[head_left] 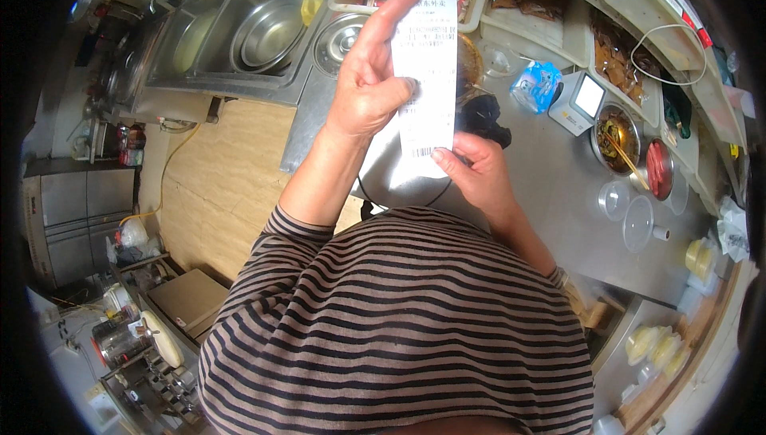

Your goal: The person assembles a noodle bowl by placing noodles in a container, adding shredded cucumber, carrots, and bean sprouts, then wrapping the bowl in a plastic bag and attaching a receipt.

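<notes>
A long white paper receipt point(427, 108) with printed lines is stretched upright between my two hands, above the edge of the steel counter. My left hand point(369, 84) grips its left side, the thumb lying on the printed face and the fingers reaching up behind the paper. Down at the lower right corner, my right hand point(479, 170) pinches the receipt between thumb and fingers. Behind the paper, a black plastic bag point(484, 120) lies on the counter, partly covered. A round metal lid point(339, 43) is just left of the receipt's upper part.
To the left is a sink point(215, 76) holding a steel basin point(271, 30). On the right of the counter point(542, 188) are a blue packet point(536, 86), a small device with a lit screen point(578, 102), a bowl with chopsticks point(616, 140), a red-filled bowl point(659, 168) and clear plastic containers point(637, 224).
</notes>
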Tool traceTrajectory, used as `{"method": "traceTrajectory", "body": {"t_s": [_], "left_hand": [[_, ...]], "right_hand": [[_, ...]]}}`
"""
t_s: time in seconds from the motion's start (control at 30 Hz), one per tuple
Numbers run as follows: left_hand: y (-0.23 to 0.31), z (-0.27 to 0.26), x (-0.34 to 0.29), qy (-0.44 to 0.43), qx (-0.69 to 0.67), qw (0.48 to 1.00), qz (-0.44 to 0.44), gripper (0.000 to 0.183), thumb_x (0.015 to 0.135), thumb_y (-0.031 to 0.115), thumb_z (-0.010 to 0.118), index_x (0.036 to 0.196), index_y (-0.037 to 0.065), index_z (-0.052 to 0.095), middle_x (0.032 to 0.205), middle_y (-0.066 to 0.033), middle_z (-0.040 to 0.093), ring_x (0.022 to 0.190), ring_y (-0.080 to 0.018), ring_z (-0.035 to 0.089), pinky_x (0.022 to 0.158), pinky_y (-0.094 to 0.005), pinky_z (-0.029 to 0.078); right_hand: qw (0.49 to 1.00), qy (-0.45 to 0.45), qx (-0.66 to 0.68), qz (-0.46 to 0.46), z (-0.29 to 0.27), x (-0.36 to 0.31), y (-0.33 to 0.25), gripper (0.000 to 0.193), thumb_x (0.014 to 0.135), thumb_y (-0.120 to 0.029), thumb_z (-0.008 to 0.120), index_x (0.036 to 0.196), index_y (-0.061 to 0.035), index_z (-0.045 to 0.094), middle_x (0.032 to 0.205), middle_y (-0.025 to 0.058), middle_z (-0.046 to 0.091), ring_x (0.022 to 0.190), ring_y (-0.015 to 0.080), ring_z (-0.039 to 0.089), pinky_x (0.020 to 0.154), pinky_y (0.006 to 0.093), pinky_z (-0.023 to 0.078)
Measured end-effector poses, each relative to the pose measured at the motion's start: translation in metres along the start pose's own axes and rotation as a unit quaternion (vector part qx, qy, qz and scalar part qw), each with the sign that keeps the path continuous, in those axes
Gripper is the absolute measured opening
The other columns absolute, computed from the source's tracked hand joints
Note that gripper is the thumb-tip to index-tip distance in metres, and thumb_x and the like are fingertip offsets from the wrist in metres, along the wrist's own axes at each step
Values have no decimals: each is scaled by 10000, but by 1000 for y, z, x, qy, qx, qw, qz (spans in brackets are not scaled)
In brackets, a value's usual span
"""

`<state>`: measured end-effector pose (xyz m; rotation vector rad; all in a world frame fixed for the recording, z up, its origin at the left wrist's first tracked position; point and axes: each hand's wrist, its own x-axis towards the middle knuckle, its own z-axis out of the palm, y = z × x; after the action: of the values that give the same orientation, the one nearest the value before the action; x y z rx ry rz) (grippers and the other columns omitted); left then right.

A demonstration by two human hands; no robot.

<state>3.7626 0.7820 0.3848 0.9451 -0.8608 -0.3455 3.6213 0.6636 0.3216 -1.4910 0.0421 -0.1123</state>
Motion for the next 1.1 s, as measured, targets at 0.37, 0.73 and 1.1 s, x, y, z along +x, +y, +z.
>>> {"method": "traceTrajectory", "body": {"t_s": [0.37, 0.73, 1.1], "left_hand": [[5, 4, 1, -3, -4, 1000, -6, 866, 569, -91, 400, 1421, -6, 275, 1493, -171, 247, 1305, -283, 397, 1047, -387, 398], [3, 5, 2, 10, -34, 999, -12, 877, 573, -98, 409, 1430, -13, 246, 1381, -167, 381, 1202, -262, 492, 974, -349, 445], [2, 4, 1, 15, -52, 998, -14, 892, 567, -109, 388, 1438, 9, 233, 1289, -197, 476, 1114, -294, 570, 935, -362, 473]], "right_hand": [[1000, 10, 3, -9, 2, 1, 3, 152, 861, -96, 621, 936, 30, 659, 750, 53, 635, 702, 95, 554, 645, 253, 438], [1000, 1, -4, -8, 0, 1, 2, 163, 861, -96, 624, 953, 33, 661, 769, 52, 650, 717, 87, 564, 663, 247, 446], [1000, 2, -4, -7, 3, 1, -3, 162, 871, -97, 614, 953, 35, 660, 783, 56, 654, 735, 87, 567, 673, 246, 448]]}}
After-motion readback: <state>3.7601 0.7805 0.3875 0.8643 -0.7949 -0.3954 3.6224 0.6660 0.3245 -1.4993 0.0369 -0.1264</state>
